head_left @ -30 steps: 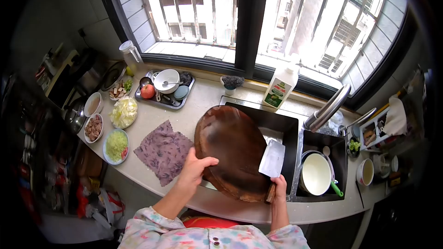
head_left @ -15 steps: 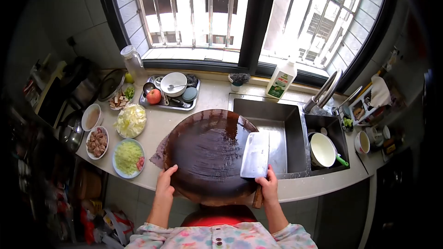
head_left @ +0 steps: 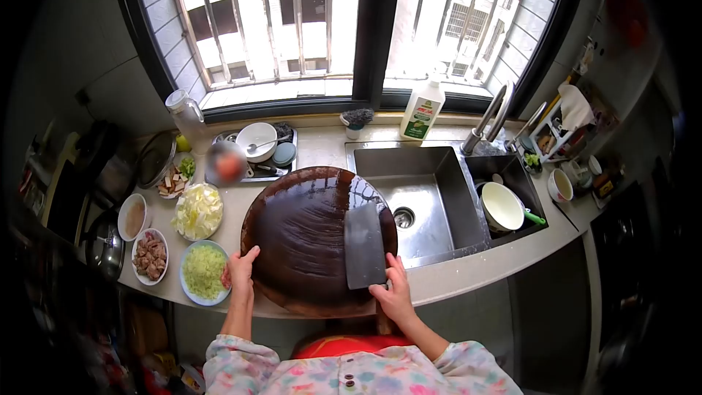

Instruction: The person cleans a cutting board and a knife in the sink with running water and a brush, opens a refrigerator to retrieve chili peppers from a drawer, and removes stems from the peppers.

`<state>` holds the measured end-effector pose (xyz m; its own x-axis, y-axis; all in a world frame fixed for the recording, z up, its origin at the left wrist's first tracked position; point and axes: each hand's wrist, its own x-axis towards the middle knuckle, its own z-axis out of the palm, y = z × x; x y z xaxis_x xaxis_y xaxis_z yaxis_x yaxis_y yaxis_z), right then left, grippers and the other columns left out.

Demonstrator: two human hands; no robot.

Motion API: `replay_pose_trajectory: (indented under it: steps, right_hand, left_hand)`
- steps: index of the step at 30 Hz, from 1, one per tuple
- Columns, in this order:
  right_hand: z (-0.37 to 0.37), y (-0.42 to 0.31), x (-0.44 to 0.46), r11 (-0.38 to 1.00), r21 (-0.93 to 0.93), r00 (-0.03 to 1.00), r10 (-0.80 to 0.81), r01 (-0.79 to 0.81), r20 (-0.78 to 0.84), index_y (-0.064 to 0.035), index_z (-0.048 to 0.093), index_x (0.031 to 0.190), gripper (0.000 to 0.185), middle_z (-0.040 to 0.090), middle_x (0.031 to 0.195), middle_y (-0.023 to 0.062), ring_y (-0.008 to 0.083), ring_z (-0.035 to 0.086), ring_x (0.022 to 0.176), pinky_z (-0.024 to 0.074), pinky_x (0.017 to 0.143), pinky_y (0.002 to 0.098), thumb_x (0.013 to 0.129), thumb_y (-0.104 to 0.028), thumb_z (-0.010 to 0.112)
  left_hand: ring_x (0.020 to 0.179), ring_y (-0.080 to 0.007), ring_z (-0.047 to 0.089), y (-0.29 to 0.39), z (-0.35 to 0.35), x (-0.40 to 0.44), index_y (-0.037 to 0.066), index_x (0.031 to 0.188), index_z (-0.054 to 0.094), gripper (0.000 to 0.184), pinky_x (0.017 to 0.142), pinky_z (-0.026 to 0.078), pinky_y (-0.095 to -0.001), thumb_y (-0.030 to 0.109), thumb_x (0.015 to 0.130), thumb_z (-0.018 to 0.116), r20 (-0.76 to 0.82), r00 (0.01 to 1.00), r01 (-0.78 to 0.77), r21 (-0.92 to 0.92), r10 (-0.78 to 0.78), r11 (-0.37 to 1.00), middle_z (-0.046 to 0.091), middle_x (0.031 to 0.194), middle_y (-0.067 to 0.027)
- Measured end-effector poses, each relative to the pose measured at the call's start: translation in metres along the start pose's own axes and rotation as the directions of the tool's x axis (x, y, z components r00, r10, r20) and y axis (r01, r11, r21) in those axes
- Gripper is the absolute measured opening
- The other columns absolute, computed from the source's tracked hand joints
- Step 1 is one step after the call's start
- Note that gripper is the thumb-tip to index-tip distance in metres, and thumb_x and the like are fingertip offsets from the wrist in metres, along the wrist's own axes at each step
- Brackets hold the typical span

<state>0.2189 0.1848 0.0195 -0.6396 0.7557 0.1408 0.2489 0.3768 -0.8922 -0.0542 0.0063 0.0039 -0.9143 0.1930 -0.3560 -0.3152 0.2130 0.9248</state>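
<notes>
A large round dark-brown wooden board [head_left: 296,238] with a wet sheen lies on the counter, left of the sink. My left hand [head_left: 242,269] grips its left edge, thumb on top. At the board's lower right edge, my right hand [head_left: 395,291] holds a cleaver by its wooden handle. The cleaver's grey blade [head_left: 364,246] lies over the right part of the board. Close to my left hand stands a bowl of chopped pale-green vegetable [head_left: 202,272] with a little pink meat at its side.
Bowls of cut cabbage [head_left: 198,211], meat pieces [head_left: 151,257] and other food stand at the left. Behind are a metal tray [head_left: 256,175] and a white bottle [head_left: 422,111]. The sink [head_left: 447,197] is at the right, with a pot [head_left: 502,206] in its smaller basin.
The board has come down from a tilted position to lie flat on the counter, covering the patterned cloth. The cleaver moved with it, and its blade now looks darker. Both hands kept their holds.
</notes>
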Motion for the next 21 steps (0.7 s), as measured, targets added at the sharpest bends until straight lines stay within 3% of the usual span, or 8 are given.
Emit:
replay_pose_trajectory:
  steps: [4, 7, 10, 11, 13, 15, 18, 21]
  right_hand:
    - [0.038, -0.009, 0.024, 0.994, 0.036, 0.991, -0.103, 0.100, 0.089, 0.0017, 0.055, 0.088, 0.029, 0.040, 0.133, 0.0240, 0.0429, 0.025, 0.130, 0.0243, 0.105, 0.0450, 0.068, -0.016, 0.067]
    - [0.084, -0.010, 0.036, 0.991, 0.067, 0.985, -0.124, 0.116, 0.124, 0.0027, 0.056, 0.087, 0.030, 0.043, 0.129, 0.0255, 0.0447, 0.029, 0.127, 0.0275, 0.103, 0.0457, 0.069, -0.019, 0.066]
    - [0.106, -0.005, 0.039, 0.962, -0.145, 0.960, -0.202, 0.232, 0.196, 0.0016, 0.058, 0.093, 0.034, 0.044, 0.128, 0.0253, 0.0423, 0.032, 0.125, 0.0299, 0.101, 0.0456, 0.078, -0.028, 0.062]
    - [0.104, -0.003, 0.039, 0.948, -0.167, 0.952, -0.237, 0.270, 0.193, 0.0005, 0.058, 0.098, 0.036, 0.044, 0.128, 0.0249, 0.0411, 0.033, 0.125, 0.0298, 0.101, 0.0453, 0.082, -0.032, 0.059]
    - [0.079, 0.004, 0.043, 0.768, -0.352, 0.831, -0.402, 0.535, 0.385, -0.0039, 0.055, 0.112, 0.045, 0.042, 0.131, 0.0208, 0.0354, 0.034, 0.126, 0.0266, 0.103, 0.0460, 0.087, -0.041, 0.050]
    - [0.045, 0.026, 0.054, 0.521, -0.428, 0.667, -0.469, 0.738, 0.579, -0.0106, 0.041, 0.132, 0.062, 0.037, 0.139, 0.0074, 0.0240, 0.030, 0.131, 0.0194, 0.106, 0.0497, 0.085, -0.051, 0.046]
    - [0.004, 0.055, 0.101, 0.577, -0.567, 0.800, -0.316, 0.588, 0.509, -0.0185, 0.041, 0.132, 0.063, 0.035, 0.141, 0.0055, 0.0266, 0.027, 0.132, 0.0191, 0.105, 0.0524, 0.080, -0.054, 0.050]
    - [-0.026, 0.089, 0.158, 0.660, -0.740, 0.979, 0.204, -0.130, 0.011, -0.0010, 0.032, 0.134, 0.071, 0.026, 0.143, 0.0179, 0.0337, 0.020, 0.134, 0.0146, 0.105, 0.0565, 0.086, -0.052, 0.042]
  left_hand:
    - [0.072, -0.0227, 0.061, -0.018, -0.011, 0.023, 0.001, 0.089, 0.066, 0.042, 0.071, 0.045, -0.0355, 0.036, 0.067, 0.073, -0.056, 0.997, -0.033, 0.408, 0.061, 0.912, 0.067, 0.081, -0.0106]
    - [0.078, -0.0260, 0.061, 0.003, -0.007, 0.004, -0.001, 0.093, 0.065, 0.038, 0.073, 0.045, -0.0366, 0.030, 0.071, 0.070, -0.149, 0.967, -0.048, 0.690, 0.207, 0.723, 0.066, 0.085, -0.0120]
    - [0.086, -0.0287, 0.059, 0.007, -0.011, 0.004, -0.002, 0.099, 0.063, 0.035, 0.077, 0.045, -0.0383, 0.024, 0.075, 0.067, -0.081, 0.827, -0.414, 0.582, 0.556, 0.700, 0.064, 0.092, -0.0144]
    - [0.088, -0.0296, 0.059, 0.008, -0.010, -0.003, -0.001, 0.100, 0.062, 0.034, 0.078, 0.045, -0.0385, 0.022, 0.076, 0.066, -0.059, 0.857, -0.414, 0.513, 0.512, 0.752, 0.063, 0.095, -0.0151]
    - [0.092, -0.0314, 0.057, 0.026, 0.012, -0.040, -0.001, 0.103, 0.060, 0.033, 0.082, 0.044, -0.0389, 0.020, 0.077, 0.064, -0.005, 0.901, -0.403, 0.361, 0.434, 0.841, 0.061, 0.101, -0.0165]
    - [0.102, -0.0340, 0.052, 0.013, 0.028, -0.069, 0.000, 0.109, 0.057, 0.040, 0.089, 0.041, -0.0392, 0.021, 0.076, 0.065, 0.214, 0.757, -0.640, 0.427, 0.617, 0.639, 0.057, 0.109, -0.0180]
    - [0.120, -0.0363, 0.039, -0.002, 0.058, -0.111, 0.004, 0.119, 0.050, 0.058, 0.101, 0.030, -0.0448, 0.029, 0.071, 0.069, 0.520, 0.646, -0.764, 0.451, 0.559, 0.462, 0.048, 0.123, -0.0188]
    - [0.129, -0.0366, 0.028, -0.006, 0.078, -0.134, 0.006, 0.124, 0.047, 0.071, 0.106, 0.019, -0.0503, 0.036, 0.065, 0.073, 0.645, 0.602, -0.787, 0.577, 0.471, 0.216, 0.039, 0.132, -0.0178]
